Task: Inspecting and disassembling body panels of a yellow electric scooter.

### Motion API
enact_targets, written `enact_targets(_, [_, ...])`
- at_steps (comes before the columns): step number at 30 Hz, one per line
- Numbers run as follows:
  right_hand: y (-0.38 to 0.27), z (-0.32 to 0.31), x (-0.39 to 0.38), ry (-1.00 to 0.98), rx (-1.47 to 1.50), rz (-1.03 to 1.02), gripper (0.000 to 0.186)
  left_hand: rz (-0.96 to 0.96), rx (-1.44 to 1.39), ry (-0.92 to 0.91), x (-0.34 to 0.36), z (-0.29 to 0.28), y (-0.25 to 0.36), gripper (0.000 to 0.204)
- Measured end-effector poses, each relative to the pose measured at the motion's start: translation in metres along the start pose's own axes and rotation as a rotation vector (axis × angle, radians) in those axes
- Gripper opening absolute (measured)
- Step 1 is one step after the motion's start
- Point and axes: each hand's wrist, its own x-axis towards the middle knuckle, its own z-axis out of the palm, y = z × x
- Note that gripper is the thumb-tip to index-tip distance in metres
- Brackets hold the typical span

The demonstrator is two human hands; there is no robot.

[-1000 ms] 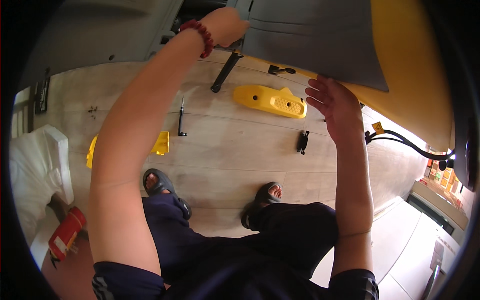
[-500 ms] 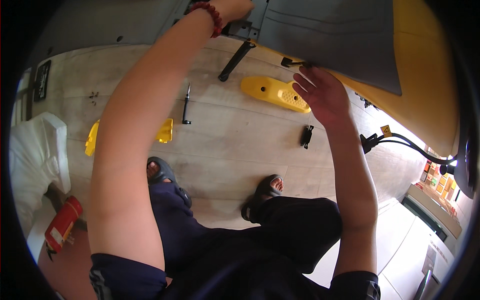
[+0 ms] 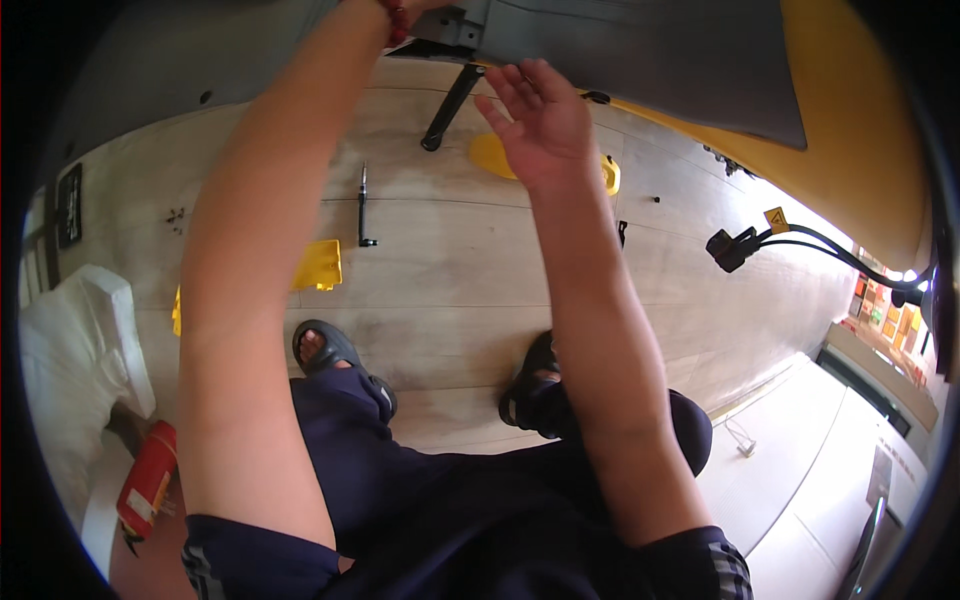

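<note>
My left hand reaches up to a dark bracket beneath a large grey and yellow body. The top edge cuts off most of this hand, hiding its fingers; a red bead bracelet circles the wrist. My right hand is raised with palm showing and fingers apart, close under the lower edge of the grey panel. Nothing shows in it. Left of its fingertips, a black bar slants down from the body. Behind the right wrist lies a yellow moulded part, partly covered.
On the floor lie a ratchet-like tool, a yellow piece, several small screws and a small black piece. A black connector on cables hangs at right. A red fire extinguisher stands lower left, white cabinets lower right.
My right hand has moved left along the panel's lower edge, toward the black bar. My left hand has shifted slightly up and left, further out of view. The small black floor piece is now uncovered.
</note>
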Motion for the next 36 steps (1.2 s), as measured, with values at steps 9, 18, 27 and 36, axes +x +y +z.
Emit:
enact_targets(9, [0.025,-0.012,0.019,-0.087,0.451,-0.134,0.039,-0.019,-0.112,-0.067,-0.012,-0.008,0.005,0.033])
enact_targets(18, [0.014,-0.018,-0.008,0.033,-0.293,-0.138,0.040,-0.002,-0.147,-0.209,0.020,-0.006,-0.026,0.031])
enact_targets(27, [-0.054,-0.037,-0.058,0.234,-0.290,-0.650,0.043,0.053,-0.324,-0.312,0.034,0.000,-0.051,0.040])
enact_targets(36, [-0.034,-0.038,-0.023,0.164,-0.186,-0.620,0.037,0.026,-0.301,-0.307,0.039,0.002,-0.055,0.041])
